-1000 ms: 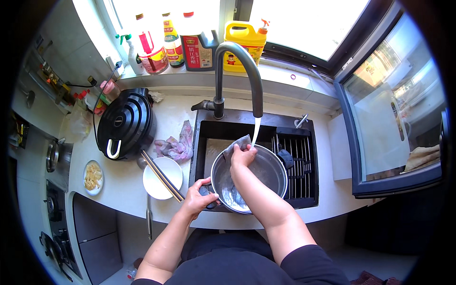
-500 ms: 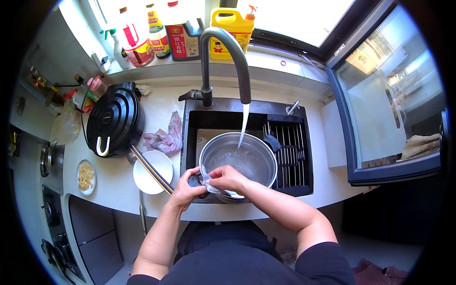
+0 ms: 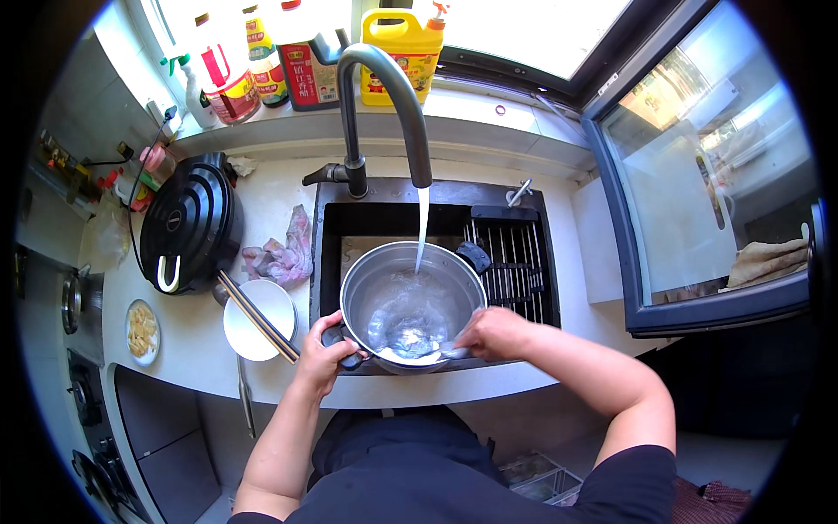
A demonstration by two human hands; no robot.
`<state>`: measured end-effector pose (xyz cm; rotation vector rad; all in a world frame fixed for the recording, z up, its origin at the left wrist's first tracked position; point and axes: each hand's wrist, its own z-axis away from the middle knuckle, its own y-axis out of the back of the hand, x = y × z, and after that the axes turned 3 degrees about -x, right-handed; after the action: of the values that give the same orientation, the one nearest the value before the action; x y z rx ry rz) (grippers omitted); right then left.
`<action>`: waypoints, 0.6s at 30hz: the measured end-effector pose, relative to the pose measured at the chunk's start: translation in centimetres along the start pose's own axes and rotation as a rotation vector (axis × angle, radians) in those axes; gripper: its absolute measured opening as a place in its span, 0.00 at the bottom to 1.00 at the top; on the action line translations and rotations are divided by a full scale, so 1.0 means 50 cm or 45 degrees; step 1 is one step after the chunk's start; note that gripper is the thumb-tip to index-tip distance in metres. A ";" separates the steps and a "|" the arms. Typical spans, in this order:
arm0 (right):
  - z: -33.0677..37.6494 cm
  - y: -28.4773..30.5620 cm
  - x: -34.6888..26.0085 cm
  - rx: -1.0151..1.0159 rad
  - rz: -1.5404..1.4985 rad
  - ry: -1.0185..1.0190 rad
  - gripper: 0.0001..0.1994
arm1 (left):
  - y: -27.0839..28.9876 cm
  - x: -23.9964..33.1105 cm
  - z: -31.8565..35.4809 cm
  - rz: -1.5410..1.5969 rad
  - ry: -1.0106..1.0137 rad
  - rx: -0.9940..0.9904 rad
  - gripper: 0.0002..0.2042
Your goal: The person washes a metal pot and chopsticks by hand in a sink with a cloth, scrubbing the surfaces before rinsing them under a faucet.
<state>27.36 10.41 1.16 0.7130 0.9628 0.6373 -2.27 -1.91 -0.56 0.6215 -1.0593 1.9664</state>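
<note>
A steel pot (image 3: 350, 293) with water in it sits at the front of the dark sink (image 3: 325, 231), below a running stream from the grey tap (image 3: 417, 144). My left hand (image 3: 319, 360) is closed around the pot's black handle (image 3: 333, 335) at the left front. At the right front rim my right hand (image 3: 496, 334) grips a thin whitish cloth (image 3: 456, 352), pressed against the pot; part of it is hidden by the fingers. Another black handle (image 3: 474, 257) sticks out at the pot's far right.
Left of the sink lie a crumpled pinkish rag (image 3: 284, 253), white plates (image 3: 249, 327) with chopsticks (image 3: 262, 321) across them, a black round electric pan (image 3: 188, 214) and a small dish of pale food (image 3: 142, 334). A rack (image 3: 506, 271) spans the sink's right side. An open window (image 3: 637, 253) juts in.
My right hand has moved with the cloth from beside the left handle to the right front rim. My left hand now grips the handle. The water looks more stirred.
</note>
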 end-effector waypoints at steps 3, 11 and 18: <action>-0.013 0.033 0.074 -0.141 0.464 0.013 0.09 | 0.006 -0.002 0.003 -0.006 -0.017 -0.015 0.27; -0.195 -0.016 0.111 -0.498 1.245 0.003 0.15 | 0.021 0.000 0.008 -0.056 -0.046 -0.137 0.29; -0.200 -0.089 -0.009 -1.325 -0.153 -0.001 0.17 | 0.010 -0.013 0.019 -0.047 -0.103 -0.042 0.28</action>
<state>19.03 9.86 -5.92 -0.2664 0.5419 0.9076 -2.28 -3.15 -0.78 0.7029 -1.1194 1.9017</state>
